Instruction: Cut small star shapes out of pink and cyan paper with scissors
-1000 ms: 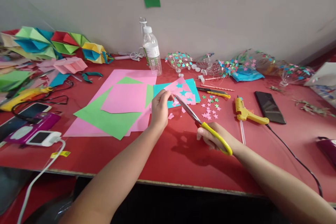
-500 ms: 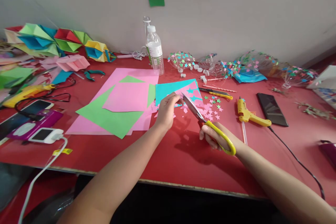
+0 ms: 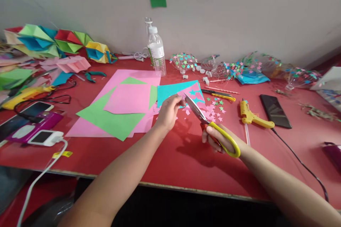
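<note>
My left hand [image 3: 168, 110] is closed in a pinch on a small piece of pink paper [image 3: 183, 96], mostly hidden by the fingers. In my right hand [image 3: 216, 139] are scissors [image 3: 196, 109] with a yellow and red handle. Their blade tips point up and left, right beside the pinched paper. Under and behind the hands lie a blue sheet [image 3: 167, 91] and a pink sheet with star-shaped holes [image 3: 194, 88]. Small cut-out paper stars [image 3: 213, 114], mostly pink with a few green, are scattered just beyond the scissors.
Pink and green sheets [image 3: 114, 124] lie left. A bottle [image 3: 160, 64] stands near the wall. Right are a cutter [image 3: 222, 95], a yellow glue gun [image 3: 252, 117] with a cord, and a phone [image 3: 275, 110]. Star-covered clear plastic shapes [image 3: 183, 62] line the back.
Both hands hold nearly the same pose; the left fingers and the scissors have barely shifted. The whole view has moved very slightly.
</note>
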The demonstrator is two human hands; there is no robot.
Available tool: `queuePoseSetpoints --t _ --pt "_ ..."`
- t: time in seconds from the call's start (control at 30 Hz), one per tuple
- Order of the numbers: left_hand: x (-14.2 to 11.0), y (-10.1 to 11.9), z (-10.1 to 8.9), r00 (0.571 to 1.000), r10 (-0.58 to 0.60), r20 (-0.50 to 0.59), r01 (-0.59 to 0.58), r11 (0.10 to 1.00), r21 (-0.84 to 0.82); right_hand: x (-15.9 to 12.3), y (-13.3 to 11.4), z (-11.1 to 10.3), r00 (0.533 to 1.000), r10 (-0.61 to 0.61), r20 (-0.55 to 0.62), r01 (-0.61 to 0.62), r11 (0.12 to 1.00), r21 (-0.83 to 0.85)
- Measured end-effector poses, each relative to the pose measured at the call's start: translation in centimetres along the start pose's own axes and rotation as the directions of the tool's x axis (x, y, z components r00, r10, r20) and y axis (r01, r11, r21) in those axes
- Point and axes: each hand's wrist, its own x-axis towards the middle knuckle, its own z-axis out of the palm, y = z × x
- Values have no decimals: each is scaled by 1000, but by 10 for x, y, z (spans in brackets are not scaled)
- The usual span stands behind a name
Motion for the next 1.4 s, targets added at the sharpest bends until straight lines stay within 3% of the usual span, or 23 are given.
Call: queuePoseSetpoints --t 0.17,0.23,0.43,0.77,1.2,1.4 --pt "-2 0 -6 986 148 71 -163 933 320 0 0 0 999 32 -18 -33 999 -10" --pt "-3 -1 -7 984 163 75 -179 912 368 0 -1 -1 999 29 -14 -29 999 -14" --pt "-2 -3 -6 989 135 56 -145 955 257 -2 -5 -5 999 -1 47 3 999 -35" --pt "1 15 -10 970 178 165 -232 873 428 -2 -4 -14 997 1 81 4 998 -65" --pt "-3 -7 -6 993 116 -11 -110 965 238 -1 -2 10 998 69 -12 -68 997 22" --pt "-4 -7 -4 996 91 -17 -85 974 210 -1 -2 14 996 84 -32 -83 996 26"
